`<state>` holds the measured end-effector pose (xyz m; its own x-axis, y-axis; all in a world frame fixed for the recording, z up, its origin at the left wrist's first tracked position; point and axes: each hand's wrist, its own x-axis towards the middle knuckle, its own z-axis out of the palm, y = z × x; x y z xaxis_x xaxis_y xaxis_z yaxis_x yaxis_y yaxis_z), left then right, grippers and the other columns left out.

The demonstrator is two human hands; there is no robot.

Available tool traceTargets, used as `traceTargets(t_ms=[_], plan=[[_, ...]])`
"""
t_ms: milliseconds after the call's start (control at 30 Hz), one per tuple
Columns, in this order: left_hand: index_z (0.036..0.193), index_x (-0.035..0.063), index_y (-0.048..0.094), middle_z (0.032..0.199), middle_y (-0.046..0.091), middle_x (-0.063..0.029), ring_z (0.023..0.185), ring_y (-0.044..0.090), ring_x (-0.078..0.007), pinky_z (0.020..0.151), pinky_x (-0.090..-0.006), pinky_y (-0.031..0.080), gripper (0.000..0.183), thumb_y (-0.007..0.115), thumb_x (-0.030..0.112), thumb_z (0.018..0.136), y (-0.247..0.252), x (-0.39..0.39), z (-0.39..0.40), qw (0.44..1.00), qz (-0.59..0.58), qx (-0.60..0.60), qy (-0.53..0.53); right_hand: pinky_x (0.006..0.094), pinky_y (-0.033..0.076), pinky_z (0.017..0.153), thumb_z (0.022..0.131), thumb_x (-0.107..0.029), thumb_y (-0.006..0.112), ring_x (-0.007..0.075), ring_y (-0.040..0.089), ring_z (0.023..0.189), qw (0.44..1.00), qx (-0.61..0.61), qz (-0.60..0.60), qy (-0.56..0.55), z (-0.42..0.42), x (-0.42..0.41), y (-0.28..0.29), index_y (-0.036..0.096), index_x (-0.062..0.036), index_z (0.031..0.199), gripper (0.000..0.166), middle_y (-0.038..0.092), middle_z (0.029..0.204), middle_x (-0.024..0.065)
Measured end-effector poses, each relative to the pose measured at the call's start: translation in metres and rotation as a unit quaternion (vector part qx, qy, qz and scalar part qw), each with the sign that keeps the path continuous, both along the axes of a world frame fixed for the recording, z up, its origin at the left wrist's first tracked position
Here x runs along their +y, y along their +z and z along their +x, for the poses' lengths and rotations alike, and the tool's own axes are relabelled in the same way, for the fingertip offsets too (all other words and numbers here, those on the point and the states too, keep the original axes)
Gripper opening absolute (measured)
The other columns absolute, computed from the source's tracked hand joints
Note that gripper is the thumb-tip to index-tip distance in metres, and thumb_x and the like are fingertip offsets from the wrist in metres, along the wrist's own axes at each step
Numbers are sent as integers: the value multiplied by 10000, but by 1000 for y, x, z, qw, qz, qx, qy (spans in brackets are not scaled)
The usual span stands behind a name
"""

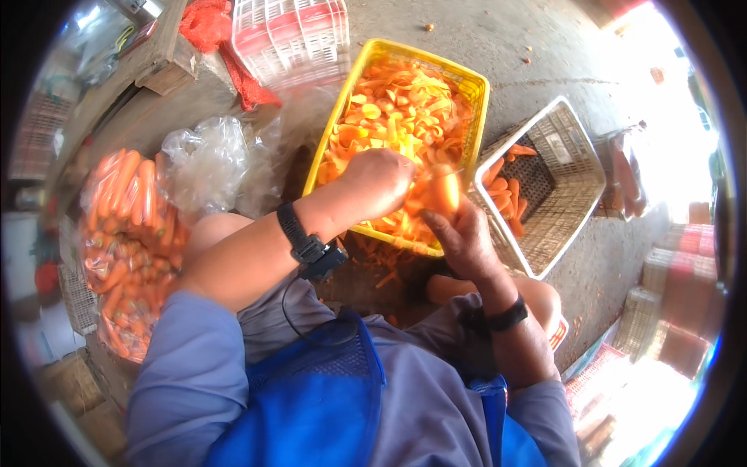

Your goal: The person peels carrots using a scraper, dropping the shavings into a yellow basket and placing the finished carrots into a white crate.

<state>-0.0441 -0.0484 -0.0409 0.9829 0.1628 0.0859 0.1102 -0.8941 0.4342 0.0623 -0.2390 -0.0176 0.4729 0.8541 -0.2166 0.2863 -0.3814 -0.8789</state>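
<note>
Over a yellow plastic crate of orange carrot peelings, my right hand grips a carrot between thumb and fingers. The carrot is somewhat blurred and tilts up from the hand. My left hand is curled just left of the carrot, above the peelings; the back of the hand hides whatever its fingers may hold. To the right of the yellow crate stands a whitish plastic crate, tilted in view, with several carrots at its near left end.
Clear plastic bags of carrots lie at the left, beside crumpled clear plastic. A white crate and red mesh netting are beyond them. Peel scraps lie on the floor between my legs. Stacked crates stand far right.
</note>
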Motion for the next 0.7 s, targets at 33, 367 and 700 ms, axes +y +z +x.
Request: traceTargets(t_ms=[33,367,700], plan=[[810,46,642,785,657,-189,800,665,-385,698,-489,530,79,575,80,785,-13,4,-1,1000,9,3,-6,358,518,764,893,-229,720,203,652,828,999,0,32,17,-7,3,4,599,3,1156,372,689,903,146],[1035,96,709,853,687,-185,812,687,-364,703,-445,545,205,681,225,878,23,-1,1,945,-312,-27,-99,437,511,750,856,-198,654,396,661,863,986,-45,-151,62,14,-5,-18,605,34,1108,346,672,876,229],[1275,111,601,965,700,-210,892,708,-312,747,-375,554,454,742,237,861,17,-26,-8,876,-478,-44,48,287,526,748,953,-253,681,107,622,879,992,-94,54,57,26,14,8,590,-4,1291,430,652,1034,61]])
